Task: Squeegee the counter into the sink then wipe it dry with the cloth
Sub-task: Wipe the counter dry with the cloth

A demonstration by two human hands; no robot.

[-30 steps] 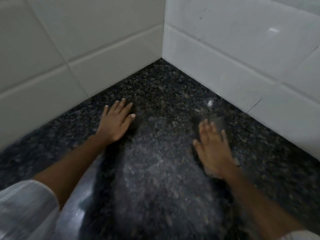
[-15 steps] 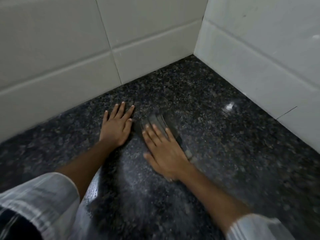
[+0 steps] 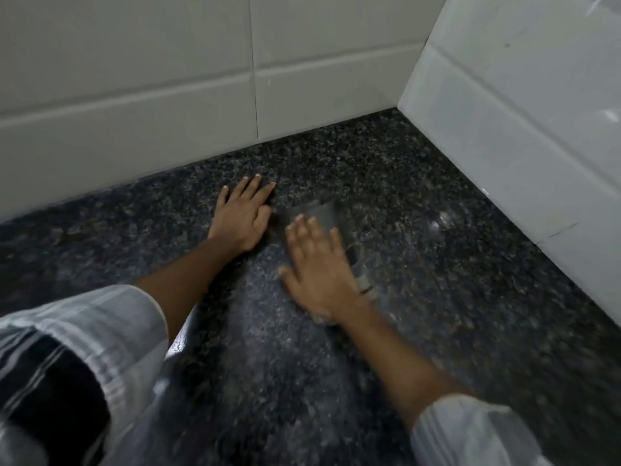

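Nearest the camera, two light striped sleeves are seen: the left sleeve [image 3: 90,344] at the lower left and the right sleeve [image 3: 470,432] at the lower right. Both forearms are extended forward over the counter [image 3: 453,314], a dark speckled stone surface.

The right hand [image 3: 319,264] is laid palm down with the fingers spread and is blurred by motion. A grey, blurred cloth [image 3: 322,211] is pressed flat beneath it; the cloth shows ahead of the fingertips and along the right edge of the hand. The hand is flat on the cloth, not closed around it. A paler, hazy band is visible on the counter between the forearms.

Just beside it, to the left and slightly farther, the left hand [image 3: 240,218] is placed flat on the bare counter, fingers extended and together, with nothing held. The thumb side of this hand is near the cloth; whether the two touch cannot be told.

Beyond the hands, the counter is bounded by white tiled walls: the back wall [image 3: 168,95] along the far edge and the side wall [image 3: 537,112] at the right, which meet in a corner at the upper right.
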